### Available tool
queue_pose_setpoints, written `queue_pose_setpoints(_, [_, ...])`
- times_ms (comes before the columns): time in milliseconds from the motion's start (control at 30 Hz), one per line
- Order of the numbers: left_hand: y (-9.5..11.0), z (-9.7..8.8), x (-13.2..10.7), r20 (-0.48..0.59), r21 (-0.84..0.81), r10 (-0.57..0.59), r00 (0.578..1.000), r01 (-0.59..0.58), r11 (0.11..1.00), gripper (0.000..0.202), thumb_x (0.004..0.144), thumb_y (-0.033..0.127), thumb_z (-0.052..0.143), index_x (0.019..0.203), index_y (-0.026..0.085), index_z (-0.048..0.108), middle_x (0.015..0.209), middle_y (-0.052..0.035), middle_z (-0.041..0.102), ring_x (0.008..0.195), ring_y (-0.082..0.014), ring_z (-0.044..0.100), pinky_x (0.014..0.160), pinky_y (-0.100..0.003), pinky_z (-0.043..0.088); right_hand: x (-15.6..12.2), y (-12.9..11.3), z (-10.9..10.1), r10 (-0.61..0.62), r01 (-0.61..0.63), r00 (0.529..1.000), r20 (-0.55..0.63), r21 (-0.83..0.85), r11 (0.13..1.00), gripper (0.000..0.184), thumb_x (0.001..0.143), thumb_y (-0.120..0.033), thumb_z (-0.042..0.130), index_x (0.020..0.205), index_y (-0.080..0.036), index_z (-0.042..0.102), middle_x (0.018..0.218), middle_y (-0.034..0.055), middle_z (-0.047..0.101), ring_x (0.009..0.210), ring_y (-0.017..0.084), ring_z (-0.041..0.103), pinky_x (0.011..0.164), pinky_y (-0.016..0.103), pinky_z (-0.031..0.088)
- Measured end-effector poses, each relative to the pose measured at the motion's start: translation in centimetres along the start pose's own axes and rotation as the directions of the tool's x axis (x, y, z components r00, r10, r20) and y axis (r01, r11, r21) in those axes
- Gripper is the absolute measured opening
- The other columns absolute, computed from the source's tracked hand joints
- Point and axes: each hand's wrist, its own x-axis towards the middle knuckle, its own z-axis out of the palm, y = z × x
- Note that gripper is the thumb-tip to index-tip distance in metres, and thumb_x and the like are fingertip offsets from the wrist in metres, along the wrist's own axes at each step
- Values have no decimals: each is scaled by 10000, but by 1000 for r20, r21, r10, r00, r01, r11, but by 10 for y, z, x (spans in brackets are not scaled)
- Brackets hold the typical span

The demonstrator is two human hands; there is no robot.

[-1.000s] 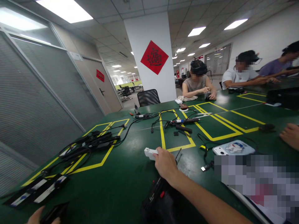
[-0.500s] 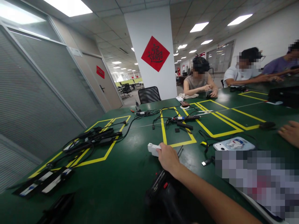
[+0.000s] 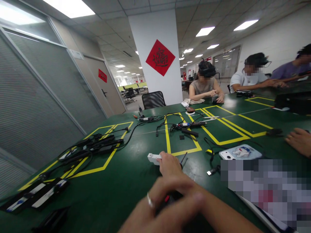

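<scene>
My right hand (image 3: 170,165) reaches forward over the green table (image 3: 126,181) and grips one end of a small white device (image 3: 153,158). A thin black rod (image 3: 182,158) lies just right of that hand. My left hand (image 3: 165,200), with a ring on one finger, is blurred and close to the camera. It lies across my right forearm with its fingers stretched out, above a black device with a red button (image 3: 167,198) that it mostly hides. Nothing shows in its grasp.
A phone in a cartoon case (image 3: 240,152) and a USB cable (image 3: 212,170) lie to the right. Another person's hand (image 3: 300,140) rests at the right edge. Black adapters and cables (image 3: 97,145) lie left, tools (image 3: 189,126) inside the yellow tape box, and a black object (image 3: 48,221) at the bottom left. Three people sit at the far side.
My left hand let go of the black object at the bottom left and swung right, over my right forearm. My right hand stays on the white device.
</scene>
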Motion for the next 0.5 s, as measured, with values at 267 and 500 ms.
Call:
queue_pose_setpoints(267, [-126,44,34,224,206,-214,951,168,964,645,696,255,642,1281,251,373,1265,-79,488,1176,-272,447,1007,-424,359,-2,-6,-13,-176,176,984,-25,11,984,151,911,-294,407,990,-214,507,907,28,620,787,203,605,647,289,398])
queue_pose_setpoints(500, [-143,51,22,264,274,-314,912,241,931,184,875,314,365,936,212,506,897,-57,608,810,-217,599,699,-296,423,-4,-8,-18,-193,197,979,-67,68,978,197,906,-340,441,1068,-239,491,914,14,626,827,198,605,665,270,403])
